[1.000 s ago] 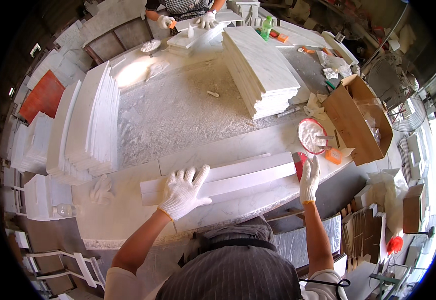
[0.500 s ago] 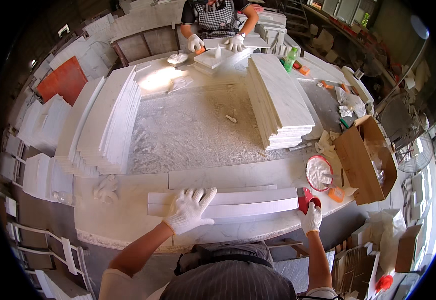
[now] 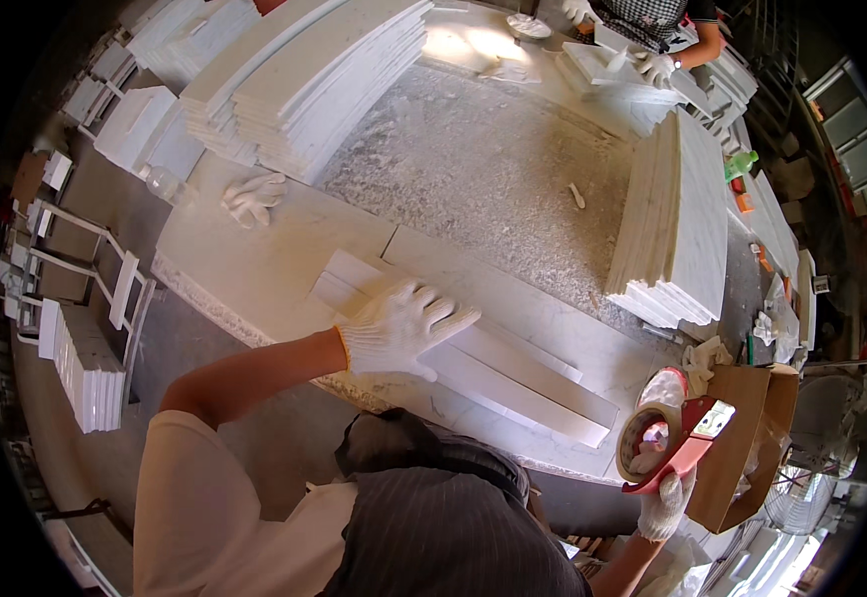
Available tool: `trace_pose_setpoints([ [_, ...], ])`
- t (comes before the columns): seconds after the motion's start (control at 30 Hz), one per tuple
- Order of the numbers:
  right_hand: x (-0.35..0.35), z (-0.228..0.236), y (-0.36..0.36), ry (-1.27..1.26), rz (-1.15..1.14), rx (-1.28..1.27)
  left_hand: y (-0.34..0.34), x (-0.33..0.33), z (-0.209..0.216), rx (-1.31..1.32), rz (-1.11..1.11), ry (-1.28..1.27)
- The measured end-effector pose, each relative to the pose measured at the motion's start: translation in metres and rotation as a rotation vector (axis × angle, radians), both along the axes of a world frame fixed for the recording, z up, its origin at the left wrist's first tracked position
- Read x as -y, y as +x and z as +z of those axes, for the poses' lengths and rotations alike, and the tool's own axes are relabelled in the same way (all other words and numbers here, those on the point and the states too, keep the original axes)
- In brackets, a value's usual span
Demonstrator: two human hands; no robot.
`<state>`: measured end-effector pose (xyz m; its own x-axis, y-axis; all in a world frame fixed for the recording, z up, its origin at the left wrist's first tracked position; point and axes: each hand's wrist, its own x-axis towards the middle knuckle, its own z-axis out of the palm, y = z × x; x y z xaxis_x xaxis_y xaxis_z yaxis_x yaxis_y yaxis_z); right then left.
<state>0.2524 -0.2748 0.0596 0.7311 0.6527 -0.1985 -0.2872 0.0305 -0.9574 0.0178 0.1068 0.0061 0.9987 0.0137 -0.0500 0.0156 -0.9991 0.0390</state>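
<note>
White strips, flat and long like cut stone or board, lie side by side along the near part of the table. My left hand, in a white knit glove, rests on them with its fingers spread. Gloved as well, my right hand grips the handle of a red tape dispenser, held up beyond the strips' right end. A roll of tape sits in the dispenser, its ring facing me. Behind the roll, a red-rimmed bowl of white paste is partly hidden.
Stacks of marble slabs stand at the left and the right of the dusty table middle. White gloves lie at the left. A cardboard box stands at the right. Across the table, a co-worker's gloved hand touches slabs.
My right hand has lifted the tape dispenser off the strips' right end and brought it up and outward. My left hand stays on the strips. The whole view has turned.
</note>
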Motion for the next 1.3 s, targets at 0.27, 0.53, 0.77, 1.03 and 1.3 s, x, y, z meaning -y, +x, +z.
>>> trace_pose_setpoints([
  [0.27,-0.149,-0.011,-0.022,-0.109,0.603,-0.097,0.003,-0.001,0.002,-0.056,0.030,-0.078],
  [0.53,-0.204,-0.015,-0.034,-0.255,0.906,-0.101,0.002,0.004,-0.015,0.098,0.081,-0.077],
  [0.77,-0.205,-0.034,-0.031,-0.204,1.082,-0.011,-0.006,0.003,-0.016,0.177,0.089,-0.034],
  [1.03,-0.210,-0.018,-0.037,-0.166,0.971,0.015,-0.038,0.015,0.040,0.291,0.531,-1.326],
  [1.3,-0.213,-0.016,-0.035,-0.244,1.040,-0.035,0.001,0.033,0.078,0.019,1.045,-1.969],
])
